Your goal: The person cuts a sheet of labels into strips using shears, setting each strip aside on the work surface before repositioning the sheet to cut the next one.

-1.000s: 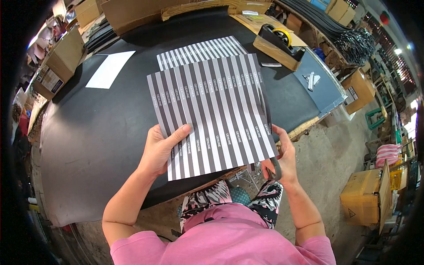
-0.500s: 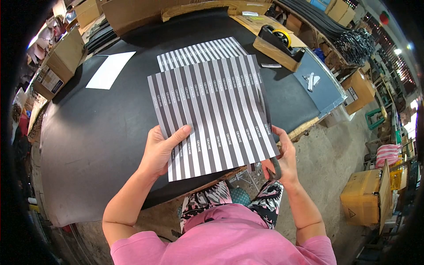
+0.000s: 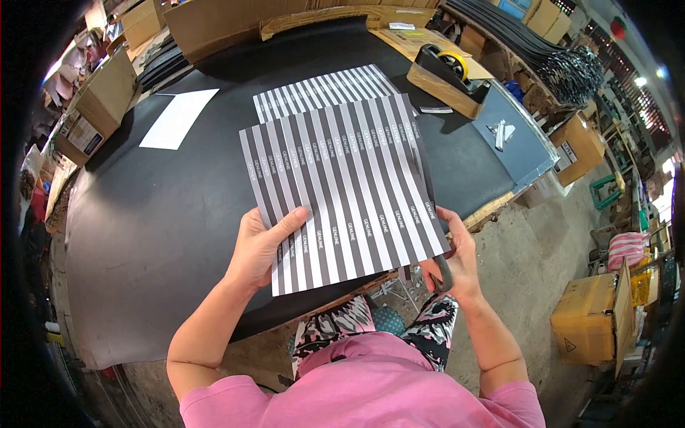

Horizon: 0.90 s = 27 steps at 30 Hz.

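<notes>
A sheet of black and pale stripes printed with "GENUINE LEATHER" [image 3: 342,192] is held up over the table, tilted toward me. My left hand [image 3: 258,246] grips its lower left edge, thumb on top and fingers underneath. At the sheet's right edge, my right hand [image 3: 460,257] is closed around the dark handle of a pair of scissors [image 3: 444,274]. Most of the scissor blades are hidden along and behind that edge. Another striped sheet [image 3: 321,85] lies flat on the table beyond, partly covered by the one I hold.
The table has a black cover [image 3: 157,250]. A white sheet [image 3: 178,120] lies at the left. A tape dispenser [image 3: 449,78] stands at the back right, near a small strip [image 3: 437,110] and metal pieces [image 3: 501,134]. Cardboard boxes [image 3: 96,107] line the back left.
The held sheet's top edge has dipped slightly toward me, and my right hand has shifted slightly left. Both hands keep their grips.
</notes>
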Tool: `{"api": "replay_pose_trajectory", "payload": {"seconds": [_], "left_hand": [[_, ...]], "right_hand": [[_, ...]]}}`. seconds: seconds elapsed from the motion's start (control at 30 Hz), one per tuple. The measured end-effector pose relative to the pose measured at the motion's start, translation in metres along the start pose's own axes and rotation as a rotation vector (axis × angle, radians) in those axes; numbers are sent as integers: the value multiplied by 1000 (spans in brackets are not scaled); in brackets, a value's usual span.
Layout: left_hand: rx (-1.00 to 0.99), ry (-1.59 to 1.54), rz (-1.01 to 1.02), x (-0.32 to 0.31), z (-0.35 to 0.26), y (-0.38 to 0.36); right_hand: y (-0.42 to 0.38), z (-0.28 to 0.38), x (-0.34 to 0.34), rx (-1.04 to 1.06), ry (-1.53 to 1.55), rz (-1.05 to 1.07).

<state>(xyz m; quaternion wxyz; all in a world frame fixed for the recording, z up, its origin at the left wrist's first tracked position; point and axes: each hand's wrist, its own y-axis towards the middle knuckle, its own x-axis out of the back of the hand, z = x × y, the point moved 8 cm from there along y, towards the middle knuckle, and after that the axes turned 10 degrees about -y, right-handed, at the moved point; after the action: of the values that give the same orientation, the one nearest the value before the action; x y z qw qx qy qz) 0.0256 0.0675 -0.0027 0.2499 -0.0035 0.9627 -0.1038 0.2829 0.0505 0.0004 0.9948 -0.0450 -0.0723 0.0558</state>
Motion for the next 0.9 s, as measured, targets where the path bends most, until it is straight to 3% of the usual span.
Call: {"api": "replay_pose_trajectory", "payload": {"seconds": [0.9], "left_hand": [[-29, -18, -39, 3, -2, 3]], "right_hand": [[9, -6, -4, -37, 9, 58]]}}
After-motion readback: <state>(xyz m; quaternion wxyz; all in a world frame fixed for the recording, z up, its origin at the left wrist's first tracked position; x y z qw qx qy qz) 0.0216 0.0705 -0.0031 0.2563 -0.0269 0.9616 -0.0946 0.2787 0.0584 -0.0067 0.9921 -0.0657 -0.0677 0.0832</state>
